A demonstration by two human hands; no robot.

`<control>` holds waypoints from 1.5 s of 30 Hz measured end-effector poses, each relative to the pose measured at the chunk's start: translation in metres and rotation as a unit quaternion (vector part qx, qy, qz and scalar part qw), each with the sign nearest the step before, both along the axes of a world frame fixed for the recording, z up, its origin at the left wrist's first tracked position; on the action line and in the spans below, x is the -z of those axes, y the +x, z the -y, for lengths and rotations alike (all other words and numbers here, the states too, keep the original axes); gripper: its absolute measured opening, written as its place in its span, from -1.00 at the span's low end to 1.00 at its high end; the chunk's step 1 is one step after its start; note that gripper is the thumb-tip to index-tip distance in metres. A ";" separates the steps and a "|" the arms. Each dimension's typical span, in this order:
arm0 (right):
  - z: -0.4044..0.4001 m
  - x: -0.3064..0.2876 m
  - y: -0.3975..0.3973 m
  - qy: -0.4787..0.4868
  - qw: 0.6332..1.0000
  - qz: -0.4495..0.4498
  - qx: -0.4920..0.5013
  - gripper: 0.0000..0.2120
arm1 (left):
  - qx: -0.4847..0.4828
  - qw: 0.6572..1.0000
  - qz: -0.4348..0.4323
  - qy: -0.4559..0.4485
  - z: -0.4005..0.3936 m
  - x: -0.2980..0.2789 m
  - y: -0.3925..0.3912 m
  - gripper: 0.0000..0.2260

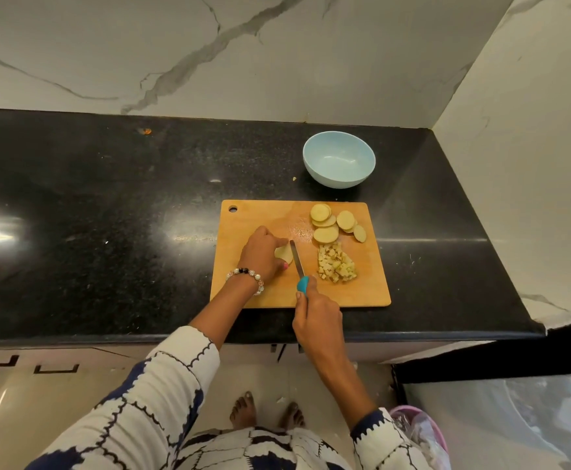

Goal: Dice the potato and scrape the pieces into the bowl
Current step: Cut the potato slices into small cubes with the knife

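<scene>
A potato slice [284, 254] is pinned on the board [260, 293] by the left hand [260, 254], fingers curled; the knife [297, 259] is gripped by the right hand [316, 317]. Fingertips are best kept tucked back from the blade.

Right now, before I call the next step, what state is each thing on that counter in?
bowl: upright, empty, behind the board
cutting board: flat on the counter
potato slice: held flat on the board by the left hand
knife: blade beside that slice, handle gripped by the right hand
potato rounds: sliced, undiced, overlapping
diced potato: piled on the board
</scene>
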State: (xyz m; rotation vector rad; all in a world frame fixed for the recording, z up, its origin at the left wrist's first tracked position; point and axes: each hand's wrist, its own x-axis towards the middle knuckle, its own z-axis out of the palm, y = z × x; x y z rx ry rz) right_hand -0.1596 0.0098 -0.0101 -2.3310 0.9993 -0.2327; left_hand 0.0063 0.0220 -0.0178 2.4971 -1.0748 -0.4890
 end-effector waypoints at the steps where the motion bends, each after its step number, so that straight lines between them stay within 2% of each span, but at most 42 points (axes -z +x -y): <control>1: -0.002 0.001 0.001 -0.011 1.000 -0.011 0.000 -0.51 | 0.002 1.000 0.004 -0.002 0.000 0.000 0.000 -0.48; 15: -0.008 0.006 0.018 -0.073 0.989 -0.126 -0.028 -0.47 | 0.000 1.000 0.023 0.007 0.003 0.001 0.004 -0.50; 20: -0.018 -0.003 0.000 -0.054 0.982 -0.172 -0.050 -0.43 | -0.008 1.000 0.021 0.003 0.002 0.002 0.003 -0.50; 25: -0.025 -0.012 -0.026 -0.049 0.987 -0.144 -0.056 -0.49 | -0.012 1.000 0.019 0.004 0.002 0.003 0.002 -0.50; 31: -0.005 -0.015 -0.007 -0.051 0.995 -0.090 -0.007 -0.49 | -0.014 1.000 0.008 0.009 0.002 0.003 0.004 -0.49; 40: 0.000 -0.004 0.016 -0.059 0.993 -0.101 -0.026 -0.49 | -0.016 1.000 0.013 0.013 0.002 0.004 0.005 -0.48; 45: -0.004 -0.006 0.022 -0.073 0.987 -0.138 -0.036 -0.47 | -0.012 1.000 0.020 0.014 0.003 0.003 0.005 -0.49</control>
